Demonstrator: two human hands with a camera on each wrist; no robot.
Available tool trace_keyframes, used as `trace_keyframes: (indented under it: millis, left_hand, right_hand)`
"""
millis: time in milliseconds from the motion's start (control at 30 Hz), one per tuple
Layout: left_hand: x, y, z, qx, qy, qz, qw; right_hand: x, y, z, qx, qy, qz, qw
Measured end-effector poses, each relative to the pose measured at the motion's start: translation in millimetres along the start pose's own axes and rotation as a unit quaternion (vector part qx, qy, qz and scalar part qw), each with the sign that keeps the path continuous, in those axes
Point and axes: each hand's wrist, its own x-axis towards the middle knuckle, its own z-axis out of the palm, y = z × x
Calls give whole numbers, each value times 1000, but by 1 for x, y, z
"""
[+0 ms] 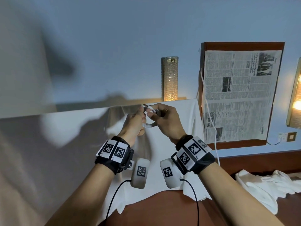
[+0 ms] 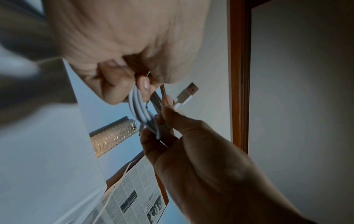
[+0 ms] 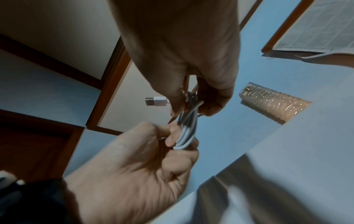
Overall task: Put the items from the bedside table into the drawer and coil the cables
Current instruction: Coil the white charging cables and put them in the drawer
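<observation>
A white cable (image 1: 150, 125) is bundled into a small coil of several loops, held up in front of me over the bed. My left hand (image 1: 142, 117) grips one end of the coil (image 2: 137, 104) with curled fingers. My right hand (image 1: 154, 113) pinches the other end (image 3: 188, 128) between thumb and fingers. The cable's USB plug (image 2: 188, 91) sticks out free beside the right fingers (image 3: 156, 101). To the right, the wooden bedside table (image 1: 275, 46) is covered by a newspaper (image 1: 241, 95). A second white cable (image 1: 210, 119) trails along its left edge.
A bed with a white sheet (image 1: 182, 115) lies under my hands. A lit wall lamp (image 1: 170, 79) hangs behind it. Crumpled white cloth (image 1: 263, 183) lies at the lower right on brown wood. A wall socket (image 1: 291, 137) sits right of the table.
</observation>
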Motion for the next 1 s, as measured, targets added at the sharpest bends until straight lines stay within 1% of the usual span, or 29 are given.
trace_keyframes:
  millis: [67,133,167,267,333,367,400,500,533,600,667,700,767,800,900,1000]
  left_hand:
    - [0,-1,-2,5,3,5,1000]
    - [0,-6,-6,2,9,2,1000]
    - [0,-9,-8,-7,14,1,1000]
    - [-3,-11,-10,-61,11,6,998]
    - [-3,-9,-11,-63,2,9,998]
    - [-4,-7,-12,-53,-6,8,999]
    - [-5,-6,-14,-44,-19,5,999]
    - [-12,-2,-19,5,-75,3,997]
    - [-14,-1,-19,20,-91,8,996]
    - [-18,-2,-17,45,-109,21,993]
    - [-20,-5,-16,62,-112,37,991]
    - [-22,-7,-15,60,-112,44,991]
    - [-23,-16,-11,31,-110,52,992]
    - [-25,-22,-8,20,-98,55,993]
    - [-33,-44,3,1,-26,56,998]
    - [-50,-66,17,-40,-4,33,999]
  right_hand:
    - [0,4,-1,-15,43,-23,999]
    - [4,6,-7,-67,108,-67,990]
    - [6,6,-11,-86,122,-83,985]
    - [7,5,-16,-65,128,-80,986]
    - [7,9,-16,-55,122,-86,987]
    - [6,11,-18,-60,103,-83,989]
    - [6,12,-21,-64,68,-78,993]
    - [7,14,-33,-53,-79,-44,994]
    - [6,13,-36,-36,-117,-34,992]
    - [3,12,-39,10,-158,-7,987]
    - [-2,15,-39,61,-163,23,985]
    - [-6,16,-40,67,-143,38,987]
    - [-15,22,-42,79,-82,57,992]
    - [-20,25,-42,94,-50,66,992]
    - [-37,39,-43,122,44,89,987]
    - [-56,50,-43,130,110,104,980]
